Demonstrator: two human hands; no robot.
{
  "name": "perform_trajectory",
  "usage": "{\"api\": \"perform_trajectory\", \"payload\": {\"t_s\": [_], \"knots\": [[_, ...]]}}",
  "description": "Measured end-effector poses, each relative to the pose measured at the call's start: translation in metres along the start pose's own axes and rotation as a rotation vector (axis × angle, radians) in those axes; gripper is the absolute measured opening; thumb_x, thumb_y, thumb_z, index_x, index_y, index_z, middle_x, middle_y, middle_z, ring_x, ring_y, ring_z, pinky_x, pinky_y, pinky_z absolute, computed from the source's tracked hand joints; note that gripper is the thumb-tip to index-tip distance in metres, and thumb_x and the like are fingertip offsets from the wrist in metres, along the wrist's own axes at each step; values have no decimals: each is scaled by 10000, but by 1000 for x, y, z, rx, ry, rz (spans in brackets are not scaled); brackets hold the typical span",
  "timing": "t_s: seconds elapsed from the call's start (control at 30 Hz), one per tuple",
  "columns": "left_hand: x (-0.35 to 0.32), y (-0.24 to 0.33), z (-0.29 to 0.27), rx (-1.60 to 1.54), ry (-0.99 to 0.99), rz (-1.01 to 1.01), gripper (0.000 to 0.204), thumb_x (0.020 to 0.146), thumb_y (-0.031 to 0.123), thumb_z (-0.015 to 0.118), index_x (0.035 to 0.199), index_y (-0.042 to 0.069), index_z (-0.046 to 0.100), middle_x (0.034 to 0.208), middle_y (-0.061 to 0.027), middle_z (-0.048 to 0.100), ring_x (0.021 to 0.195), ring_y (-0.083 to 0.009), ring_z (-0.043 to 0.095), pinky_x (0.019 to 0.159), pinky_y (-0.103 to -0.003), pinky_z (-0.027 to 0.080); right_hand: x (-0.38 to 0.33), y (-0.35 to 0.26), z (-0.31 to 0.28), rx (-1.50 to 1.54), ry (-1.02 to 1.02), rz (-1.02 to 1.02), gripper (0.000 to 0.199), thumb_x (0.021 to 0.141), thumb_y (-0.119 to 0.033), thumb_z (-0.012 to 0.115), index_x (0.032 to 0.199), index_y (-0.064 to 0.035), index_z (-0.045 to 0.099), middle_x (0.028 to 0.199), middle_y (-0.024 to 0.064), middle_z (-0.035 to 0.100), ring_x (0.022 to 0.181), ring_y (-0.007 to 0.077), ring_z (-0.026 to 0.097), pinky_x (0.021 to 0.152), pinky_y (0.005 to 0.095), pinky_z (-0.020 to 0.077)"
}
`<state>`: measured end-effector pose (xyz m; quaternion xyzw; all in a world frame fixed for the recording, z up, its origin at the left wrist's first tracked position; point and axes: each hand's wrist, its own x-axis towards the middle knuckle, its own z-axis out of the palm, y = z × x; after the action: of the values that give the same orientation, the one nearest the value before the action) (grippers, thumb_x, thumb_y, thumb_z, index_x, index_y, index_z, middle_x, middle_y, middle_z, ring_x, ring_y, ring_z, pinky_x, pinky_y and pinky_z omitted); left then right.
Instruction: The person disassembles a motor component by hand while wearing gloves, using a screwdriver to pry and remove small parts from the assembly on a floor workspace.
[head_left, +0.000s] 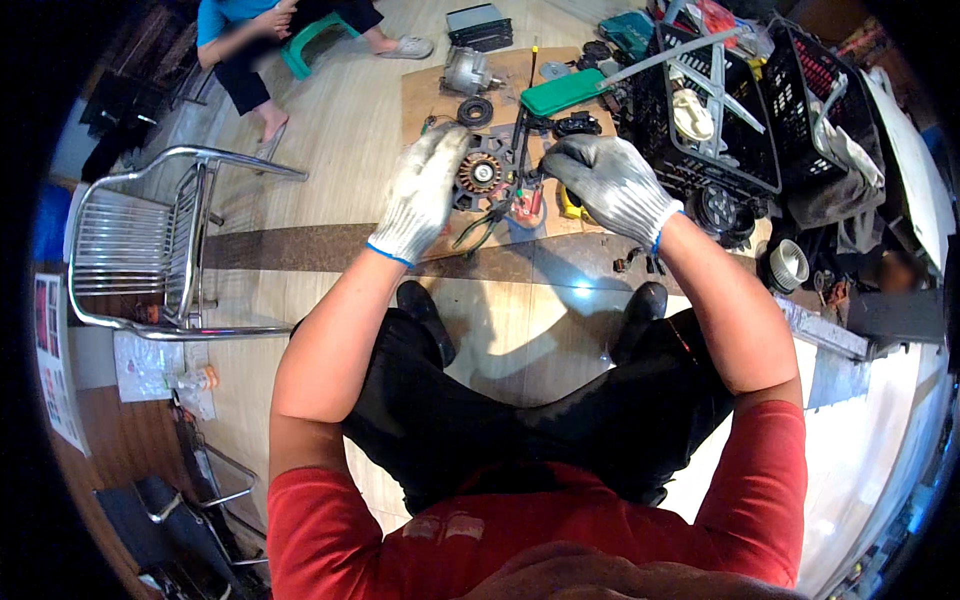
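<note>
Here a round motor part with copper windings (480, 175) is steadied on the cardboard sheet (425, 95) by the gloved left hand (420, 195), while the gloved right hand (610, 185) is closed around its wires (520, 150). The part is already out of its housing, and other loose pieces are spread around it near the black crates (720, 150); how much is left cannot be judged.

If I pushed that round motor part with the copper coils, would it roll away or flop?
Probably neither. The round motor part looks like stiff metal wound with copper, so likely heavy for its size. It lies flat on the cardboard sheet, so it should slide rather than roll. The left hand rests on it; the attached wires look floppy.
</note>
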<state>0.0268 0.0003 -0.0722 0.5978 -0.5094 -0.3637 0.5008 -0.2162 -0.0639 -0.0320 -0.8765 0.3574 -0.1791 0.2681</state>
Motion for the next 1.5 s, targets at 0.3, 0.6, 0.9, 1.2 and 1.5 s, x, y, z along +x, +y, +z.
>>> {"api": "perform_trajectory", "payload": {"t_s": [0.3,0.6,0.9,1.2,1.5], "knots": [[11,1,-12,-783,-94,-273,360,1014,306,570,1178,-11,607,1087,-163,699,959,-267,705,801,-387,597,-2,4,-7,248,-173,-25,288,949,-243,584,928,32,667,660,134,652,600,222,667,603,349,515],[9,38,-16,-920,23,-401,416,1004,431,542,1157,62,661,960,-73,700,694,-170,629,535,-295,451,-5,13,4,42,-232,-214,293,941,-244,579,1103,-27,691,1092,198,687,990,368,664,861,416,524],[11,15,0,-892,30,-479,437,1018,384,538,1220,8,633,1107,-155,708,881,-232,707,600,-313,525,-3,4,18,4,-295,-43,745,893,-586,579,1403,-47,509,1133,311,645,1058,445,635,932,482,491],[-2,0,15,-703,-114,-351,469,1025,315,551,1237,-103,568,1179,-227,666,1028,-320,690,919,-432,582,-8,-2,63,99,-306,-118,320,1005,-310,496,1262,-198,650,1017,151,689,900,338,678,815,455,533],[-26,19,-7,-823,68,-330,442,973,299,603,1274,-23,580,1267,-164,644,1035,-234,676,797,-385,582,-56,-15,84,113,-153,-214,294,951,-259,541,1188,-111,630,1027,167,674,906,378,679,751,479,549]]}}
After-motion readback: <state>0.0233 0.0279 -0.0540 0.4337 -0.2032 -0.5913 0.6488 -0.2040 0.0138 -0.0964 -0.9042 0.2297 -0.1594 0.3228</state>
